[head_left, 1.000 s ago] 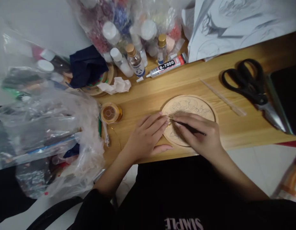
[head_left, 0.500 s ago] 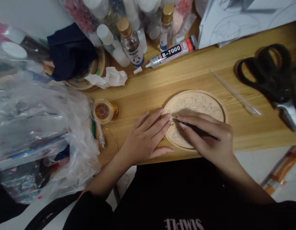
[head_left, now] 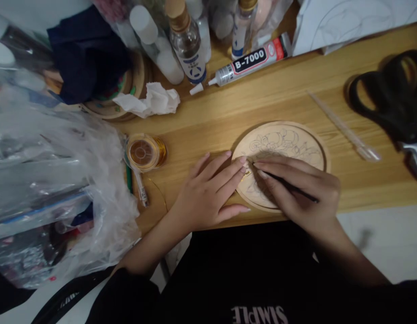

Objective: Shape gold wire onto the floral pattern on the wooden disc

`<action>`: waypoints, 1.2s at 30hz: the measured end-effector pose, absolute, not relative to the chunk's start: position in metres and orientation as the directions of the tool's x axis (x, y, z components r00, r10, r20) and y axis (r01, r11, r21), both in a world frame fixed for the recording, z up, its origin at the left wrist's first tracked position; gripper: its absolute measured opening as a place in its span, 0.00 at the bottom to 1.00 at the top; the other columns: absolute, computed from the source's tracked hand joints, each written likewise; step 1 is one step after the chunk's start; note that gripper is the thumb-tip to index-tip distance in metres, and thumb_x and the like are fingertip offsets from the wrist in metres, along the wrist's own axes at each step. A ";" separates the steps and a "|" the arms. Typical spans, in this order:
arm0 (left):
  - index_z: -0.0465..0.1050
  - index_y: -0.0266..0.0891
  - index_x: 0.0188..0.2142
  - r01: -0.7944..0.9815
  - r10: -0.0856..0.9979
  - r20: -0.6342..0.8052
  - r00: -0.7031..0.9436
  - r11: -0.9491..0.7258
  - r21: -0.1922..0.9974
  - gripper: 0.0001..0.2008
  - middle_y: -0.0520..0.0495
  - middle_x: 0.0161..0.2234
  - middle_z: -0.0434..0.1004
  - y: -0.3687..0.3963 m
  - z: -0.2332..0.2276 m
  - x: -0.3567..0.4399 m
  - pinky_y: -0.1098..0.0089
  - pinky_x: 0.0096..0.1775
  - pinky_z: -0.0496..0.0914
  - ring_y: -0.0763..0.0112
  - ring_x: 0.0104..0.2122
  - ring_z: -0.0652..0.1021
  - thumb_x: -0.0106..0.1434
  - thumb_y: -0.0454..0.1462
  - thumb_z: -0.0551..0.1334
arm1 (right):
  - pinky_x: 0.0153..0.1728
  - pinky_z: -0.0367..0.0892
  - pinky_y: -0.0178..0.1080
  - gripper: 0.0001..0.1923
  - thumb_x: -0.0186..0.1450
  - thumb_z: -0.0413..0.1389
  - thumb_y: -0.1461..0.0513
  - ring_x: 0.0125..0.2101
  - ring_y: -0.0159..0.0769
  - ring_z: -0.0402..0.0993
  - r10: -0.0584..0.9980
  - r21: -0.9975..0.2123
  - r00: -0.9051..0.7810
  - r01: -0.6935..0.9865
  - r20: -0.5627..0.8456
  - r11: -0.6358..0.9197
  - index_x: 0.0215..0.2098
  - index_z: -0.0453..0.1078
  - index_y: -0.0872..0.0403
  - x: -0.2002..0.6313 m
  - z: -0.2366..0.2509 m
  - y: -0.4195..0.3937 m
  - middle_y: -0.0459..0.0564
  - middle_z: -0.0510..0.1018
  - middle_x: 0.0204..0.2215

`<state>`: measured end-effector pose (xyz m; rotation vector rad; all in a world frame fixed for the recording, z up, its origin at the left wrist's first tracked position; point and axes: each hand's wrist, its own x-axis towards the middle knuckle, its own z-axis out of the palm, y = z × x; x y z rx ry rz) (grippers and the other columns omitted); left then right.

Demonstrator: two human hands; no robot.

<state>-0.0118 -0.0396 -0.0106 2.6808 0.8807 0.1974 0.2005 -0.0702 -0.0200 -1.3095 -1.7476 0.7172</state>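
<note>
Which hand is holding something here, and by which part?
The right hand pinches a thin dark tool near its tip, over the round wooden disc. The left hand grips nothing; its fingertips rest on the disc's left edge.

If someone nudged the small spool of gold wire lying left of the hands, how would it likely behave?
The small round spool of gold wire lies flat on its face on the wooden table, so a nudge would probably slide it rather than roll it. It looks small and light, likely easy to shift. A loose wire end trails from it and might drag or snag.
</note>
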 end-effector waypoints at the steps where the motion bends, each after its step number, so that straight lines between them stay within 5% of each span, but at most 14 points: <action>1: 0.66 0.31 0.58 0.556 0.600 0.033 0.799 -0.760 0.336 0.31 0.43 0.61 0.67 -0.040 -0.010 -0.012 0.54 0.63 0.55 0.54 0.61 0.65 0.69 0.54 0.51 | 0.51 0.74 0.39 0.21 0.58 0.60 0.74 0.47 0.37 0.78 0.951 -0.812 -0.128 0.496 0.282 0.308 0.48 0.75 0.54 0.201 -0.020 -0.070 0.52 0.81 0.44; 28: 0.65 0.29 0.59 0.560 0.583 0.000 0.813 -0.782 0.273 0.32 0.42 0.63 0.64 -0.043 -0.008 -0.010 0.54 0.62 0.58 0.53 0.61 0.65 0.69 0.53 0.51 | 0.49 0.77 0.45 0.17 0.58 0.60 0.74 0.47 0.47 0.78 0.841 -0.563 -0.346 0.629 0.416 0.537 0.46 0.73 0.62 0.201 -0.017 -0.066 0.62 0.81 0.42; 36: 0.67 0.30 0.58 0.555 0.567 0.017 0.823 -0.811 0.186 0.28 0.44 0.63 0.65 -0.043 -0.006 -0.009 0.56 0.61 0.59 0.55 0.62 0.64 0.70 0.50 0.52 | 0.51 0.75 0.40 0.18 0.60 0.59 0.73 0.46 0.38 0.78 0.946 -0.789 -0.170 0.522 0.276 0.324 0.47 0.74 0.54 0.203 -0.016 -0.066 0.52 0.81 0.44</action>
